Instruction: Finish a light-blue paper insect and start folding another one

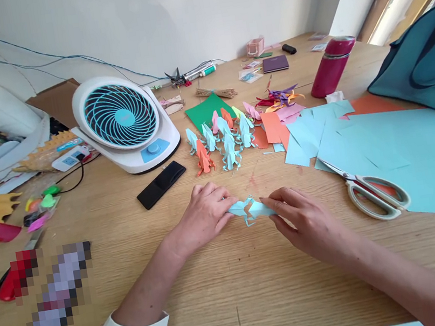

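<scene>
A small light-blue folded paper figure (251, 210) lies on the wooden table (228, 286) in front of me. My left hand (204, 212) pinches its left end with closed fingers. My right hand (305, 220) pinches its right end the same way. Just beyond stands a cluster of finished paper figures (222, 138) in light blue, orange and pink.
A white and blue desk fan (123, 120) stands at the back left, a black phone (161, 184) in front of it. Scissors (373, 191) lie on light-blue paper sheets (404, 157) at the right. A red bottle (331, 66) and teal bag (427, 63) are at the far right.
</scene>
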The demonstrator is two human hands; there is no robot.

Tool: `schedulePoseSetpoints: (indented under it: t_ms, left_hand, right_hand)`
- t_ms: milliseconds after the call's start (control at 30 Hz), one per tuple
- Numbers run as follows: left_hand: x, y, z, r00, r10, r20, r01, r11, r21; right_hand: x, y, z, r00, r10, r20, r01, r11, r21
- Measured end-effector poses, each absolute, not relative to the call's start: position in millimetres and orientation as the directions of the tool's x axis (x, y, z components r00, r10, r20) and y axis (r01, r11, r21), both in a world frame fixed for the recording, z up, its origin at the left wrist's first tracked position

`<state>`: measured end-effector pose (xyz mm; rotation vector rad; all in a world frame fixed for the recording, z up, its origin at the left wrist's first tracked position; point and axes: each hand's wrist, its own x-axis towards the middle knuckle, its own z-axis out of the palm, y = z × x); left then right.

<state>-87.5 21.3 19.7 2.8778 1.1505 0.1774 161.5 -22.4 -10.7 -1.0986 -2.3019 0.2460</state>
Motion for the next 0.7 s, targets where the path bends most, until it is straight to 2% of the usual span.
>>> schedulePoseSetpoints:
  t_ms: [200,433,567,700]
  left_hand:
    - [-81.6,19.0,19.1,0.733,0.676,0.074,0.664,-0.735,0.137]
    - [-77.8,16.6,17.5,0.693,0.707,0.143,0.696,-0.707,0.123]
    - [-78.2,15.9,15.5,0.659,0.723,0.207,0.689,-0.691,0.220]
    - [-76.8,13.2,17.4,0.631,0.749,0.203,0.677,-0.659,0.327]
  right_hand:
    - [165.1,-16.9,-16.3,-0.500,0.767,0.401,0.719,0.626,-0.302]
    - [165.6,-18.7,-9.3,-0.539,0.797,0.274,0.657,0.601,-0.455]
    - [165.6,-18.9,-8.8,-0.547,0.787,0.285,0.690,0.617,-0.379]
    - [165.8,-16.6,-12.1,-0.538,0.777,0.327,0.718,0.626,-0.306]
